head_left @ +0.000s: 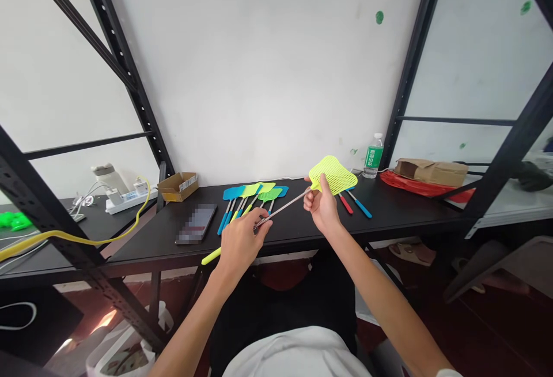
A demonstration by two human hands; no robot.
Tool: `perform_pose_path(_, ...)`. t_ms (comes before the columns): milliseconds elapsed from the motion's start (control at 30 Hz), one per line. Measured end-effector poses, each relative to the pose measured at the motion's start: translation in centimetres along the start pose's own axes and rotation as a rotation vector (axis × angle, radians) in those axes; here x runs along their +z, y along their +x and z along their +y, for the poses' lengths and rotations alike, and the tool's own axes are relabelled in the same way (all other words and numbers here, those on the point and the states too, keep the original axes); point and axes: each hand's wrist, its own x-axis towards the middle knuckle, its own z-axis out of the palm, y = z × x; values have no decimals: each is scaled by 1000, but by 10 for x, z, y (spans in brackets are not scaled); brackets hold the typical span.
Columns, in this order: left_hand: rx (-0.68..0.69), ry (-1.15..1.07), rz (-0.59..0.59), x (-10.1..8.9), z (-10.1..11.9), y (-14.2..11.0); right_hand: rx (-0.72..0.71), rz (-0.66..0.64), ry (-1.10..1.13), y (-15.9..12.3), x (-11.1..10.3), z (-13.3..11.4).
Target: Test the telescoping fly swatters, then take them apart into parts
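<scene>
**Lime fly swatter (332,174) held between 2 hands above a black bench (401,207)**

Fingers (323,184) of the right hand (322,210) narrow, pinched on the neck of the mesh head. Fingers (261,226) of the left hand (239,247) closed around the metal shaft (283,210), with the yellow grip (211,256) sticking out at 7 o'clock. Swatter clear of the bench, slanting from lower left up to the head at 2 o'clock from the left hand.

At 12 o'clock from the left hand, a row of 5 swatters (254,193) with blue, lime and green heads, lying flat. At 3 o'clock from the right hand, a red handle (345,204) and a blue handle (358,207). At 9 o'clock from the left hand, a phone (196,224) with a blurred screen; farther out at 10 o'clock, a small cardboard box (178,187). At 2 o'clock from the right hand, a water bottle (374,156), then a brown paper package (431,172) on a red plastic bag (410,185).
</scene>
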Motion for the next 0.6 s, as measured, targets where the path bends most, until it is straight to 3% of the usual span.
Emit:
perform_pose_path(333,45,-92,-103,-3,6,-2,-167,-18,-267,9,-9,4)
perform_pose_path(500,36,-393,-285,-6,21,-6,-296,88,-217,8,-8,5)
perform_pose_path(600,1,-613,-416,-5,27,-7,-335,83,-186,7,-6,3)
